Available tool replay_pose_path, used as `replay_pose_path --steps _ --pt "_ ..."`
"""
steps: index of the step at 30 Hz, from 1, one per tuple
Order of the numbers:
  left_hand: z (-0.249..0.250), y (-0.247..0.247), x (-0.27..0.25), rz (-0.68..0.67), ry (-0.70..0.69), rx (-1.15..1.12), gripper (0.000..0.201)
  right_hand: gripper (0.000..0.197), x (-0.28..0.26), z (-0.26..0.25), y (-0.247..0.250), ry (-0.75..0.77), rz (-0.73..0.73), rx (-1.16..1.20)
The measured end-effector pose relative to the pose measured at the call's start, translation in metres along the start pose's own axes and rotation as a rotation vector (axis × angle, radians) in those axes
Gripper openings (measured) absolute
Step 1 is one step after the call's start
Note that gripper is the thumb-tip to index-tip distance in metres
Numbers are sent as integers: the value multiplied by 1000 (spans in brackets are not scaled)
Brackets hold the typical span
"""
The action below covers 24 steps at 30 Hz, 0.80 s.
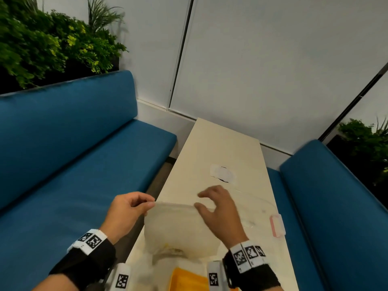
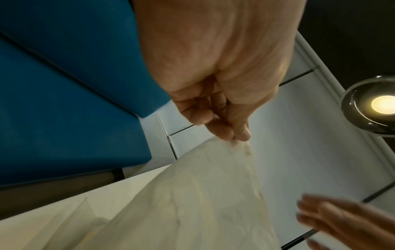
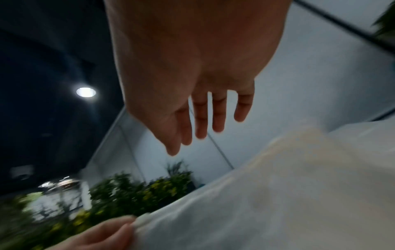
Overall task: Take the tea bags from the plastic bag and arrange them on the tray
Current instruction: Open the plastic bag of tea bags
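A translucent white plastic bag (image 1: 178, 225) hangs over the near end of the table. My left hand (image 1: 150, 204) pinches its top left corner between thumb and forefinger; the pinch also shows in the left wrist view (image 2: 237, 137). Yellowish shapes, probably tea bags (image 1: 171, 249), show faintly through the bottom of the bag. My right hand (image 1: 201, 199) hovers at the bag's upper edge and holds nothing; its fingers (image 3: 200, 125) are straight and spread in the right wrist view. A clear plastic tray (image 1: 266, 203) lies on the table just right of the bag.
The narrow cream table (image 1: 214, 148) runs away from me between two blue benches (image 1: 73, 164) (image 1: 336, 206). A white patch (image 1: 222, 174) sits mid-table. A pink-edged label (image 1: 276, 225) lies at the right edge. A yellow object (image 1: 189, 280) lies near me.
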<state>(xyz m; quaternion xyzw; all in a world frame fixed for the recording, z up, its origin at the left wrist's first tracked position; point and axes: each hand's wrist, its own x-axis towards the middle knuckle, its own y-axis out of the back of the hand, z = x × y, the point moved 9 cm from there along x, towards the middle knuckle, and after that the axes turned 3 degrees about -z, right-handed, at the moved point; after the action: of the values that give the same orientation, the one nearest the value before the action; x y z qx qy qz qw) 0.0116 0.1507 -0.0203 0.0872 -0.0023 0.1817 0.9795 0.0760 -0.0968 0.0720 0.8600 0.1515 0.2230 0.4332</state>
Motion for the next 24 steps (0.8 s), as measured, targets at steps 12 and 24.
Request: replay_pose_path --steps 12,24 --pt "13 -8 -13 -117 -30 -89 18 14 14 -72 -72 163 -300 -205" --pt "26 -5 -6 -108 -48 -95 26 4 -53 64 38 -191 -188 -334"
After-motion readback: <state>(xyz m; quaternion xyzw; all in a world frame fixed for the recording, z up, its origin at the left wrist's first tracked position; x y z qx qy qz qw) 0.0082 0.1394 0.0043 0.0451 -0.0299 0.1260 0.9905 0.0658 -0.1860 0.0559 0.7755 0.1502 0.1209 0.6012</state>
